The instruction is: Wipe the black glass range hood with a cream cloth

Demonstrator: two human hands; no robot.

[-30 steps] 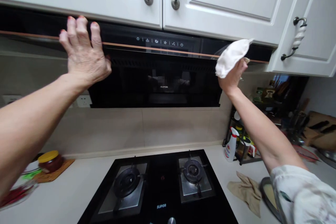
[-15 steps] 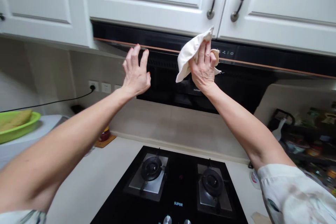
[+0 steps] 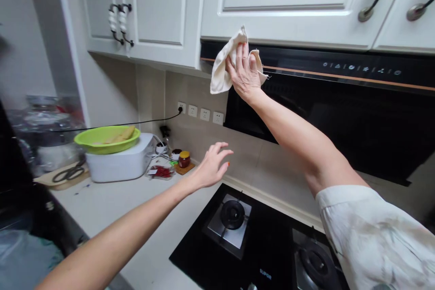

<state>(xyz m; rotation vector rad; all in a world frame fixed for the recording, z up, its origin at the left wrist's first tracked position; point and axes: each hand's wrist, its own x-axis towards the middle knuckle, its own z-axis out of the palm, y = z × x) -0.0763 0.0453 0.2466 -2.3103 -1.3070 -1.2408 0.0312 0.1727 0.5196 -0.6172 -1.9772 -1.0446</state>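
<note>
- The right hand (image 3: 244, 74) pressed a white cloth (image 3: 222, 65) flat against the left end of the black range hood (image 3: 340, 108), in the upper centre of the frame; its fingers were spread over the cloth, pinning it rather than gripping it.
- The cloth sat right at the hood's left edge, with its top corner touching the underside of the white cabinet (image 3: 272, 4) above; beige wall lay open to its left.
- The cloth's long axis ran steeply, from a peak at upper right down to a loose corner hanging at lower left.
- The left hand (image 3: 210, 170) hovered at mid-frame with fingers apart and holding nothing, above the surface (image 3: 112, 208) and just left of the black hob (image 3: 258, 244).
- Open surface lay below and to the left of that hand.
- Further left stood a small jar (image 3: 184, 159), red chillies (image 3: 162, 171) and a white appliance (image 3: 118, 163) bearing a green bowl (image 3: 107, 139).
- Scissors (image 3: 70, 173) lay at the far left.
- Wall sockets (image 3: 200, 113) sat on the backsplash below the cloth.
</note>
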